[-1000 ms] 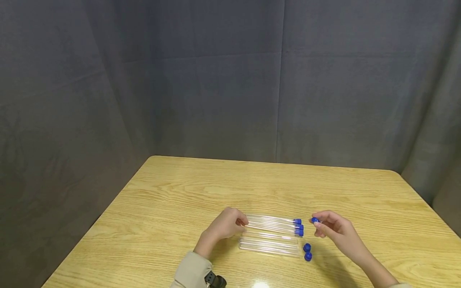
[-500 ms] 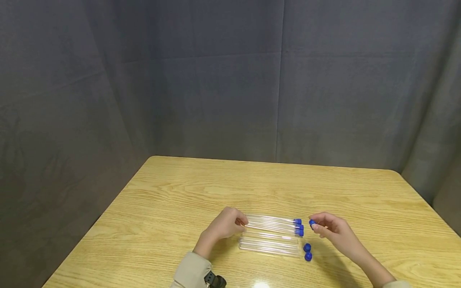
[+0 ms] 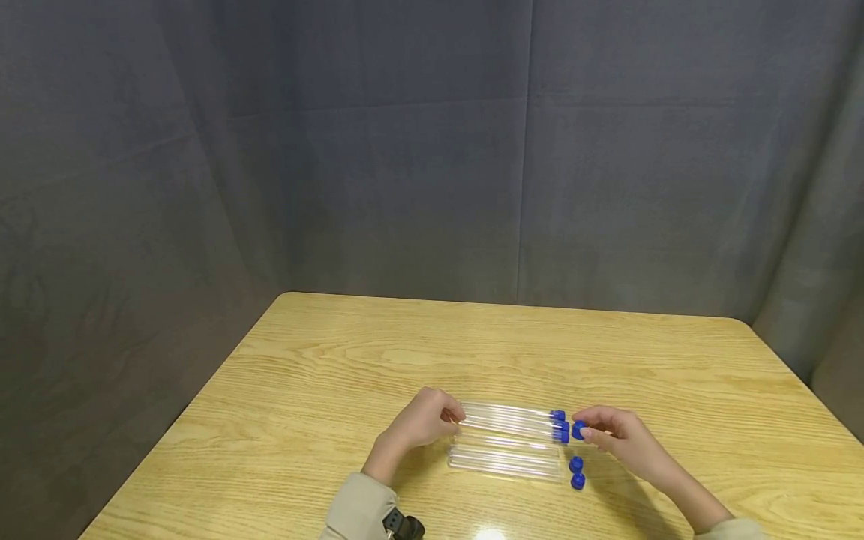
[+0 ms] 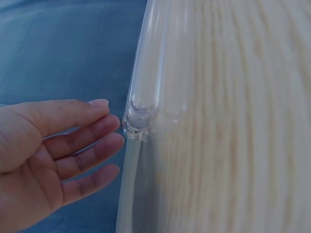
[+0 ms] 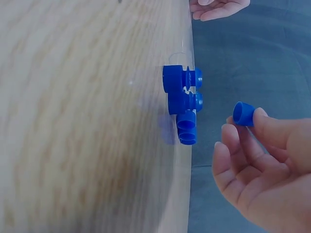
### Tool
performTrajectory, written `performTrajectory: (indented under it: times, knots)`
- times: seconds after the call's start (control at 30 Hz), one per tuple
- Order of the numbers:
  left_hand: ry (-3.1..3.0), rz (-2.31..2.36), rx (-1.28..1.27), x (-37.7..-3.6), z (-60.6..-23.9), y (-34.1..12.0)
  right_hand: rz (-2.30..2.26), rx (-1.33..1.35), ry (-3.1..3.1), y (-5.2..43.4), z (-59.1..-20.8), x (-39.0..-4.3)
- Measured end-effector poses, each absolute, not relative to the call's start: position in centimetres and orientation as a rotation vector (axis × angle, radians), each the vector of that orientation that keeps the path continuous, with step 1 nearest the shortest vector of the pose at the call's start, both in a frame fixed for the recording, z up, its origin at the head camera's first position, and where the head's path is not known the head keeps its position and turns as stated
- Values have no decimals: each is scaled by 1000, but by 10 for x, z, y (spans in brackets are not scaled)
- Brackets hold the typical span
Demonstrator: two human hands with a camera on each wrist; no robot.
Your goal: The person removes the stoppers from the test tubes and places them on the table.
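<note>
Several clear plastic tubes (image 3: pixel 508 442) lie side by side on the wooden table (image 3: pixel 472 352). The back ones carry blue caps (image 3: pixel 560 426); the front tubes (image 3: pixel 502 461) are uncapped. My left hand (image 3: pixel 454 420) rests with nearly straight fingers (image 4: pixel 104 131) against the tubes' rounded ends (image 4: pixel 138 116). My right hand (image 3: pixel 586 431) pinches a loose blue cap (image 3: pixel 578 430) just right of the capped ends. In the right wrist view this cap (image 5: pixel 244 113) sits between thumb and forefinger, beside the capped tube ends (image 5: pixel 182 90).
Two more loose blue caps (image 3: pixel 577 472) lie on the table right of the uncapped tubes, also seen as loose caps (image 5: pixel 186 128) in the right wrist view. A grey curtain (image 3: pixel 432 150) hangs behind the table.
My right hand has carried the blue cap leftward and slightly down, close to the capped tube ends. The left hand and the tubes have stayed put.
</note>
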State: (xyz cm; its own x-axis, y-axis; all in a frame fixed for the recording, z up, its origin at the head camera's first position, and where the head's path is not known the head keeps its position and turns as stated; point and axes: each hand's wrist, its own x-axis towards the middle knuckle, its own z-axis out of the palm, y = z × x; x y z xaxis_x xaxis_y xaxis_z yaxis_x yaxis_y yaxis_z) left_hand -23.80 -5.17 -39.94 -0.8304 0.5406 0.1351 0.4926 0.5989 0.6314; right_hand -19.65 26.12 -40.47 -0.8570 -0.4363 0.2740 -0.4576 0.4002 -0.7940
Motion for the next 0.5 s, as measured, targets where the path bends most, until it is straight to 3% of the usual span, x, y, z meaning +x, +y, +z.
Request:
performTrajectory:
  times: [0.5]
  knots:
    - [2723,1090,867,-240,-400,-52,1490,672,-2779,258,-405,-202]
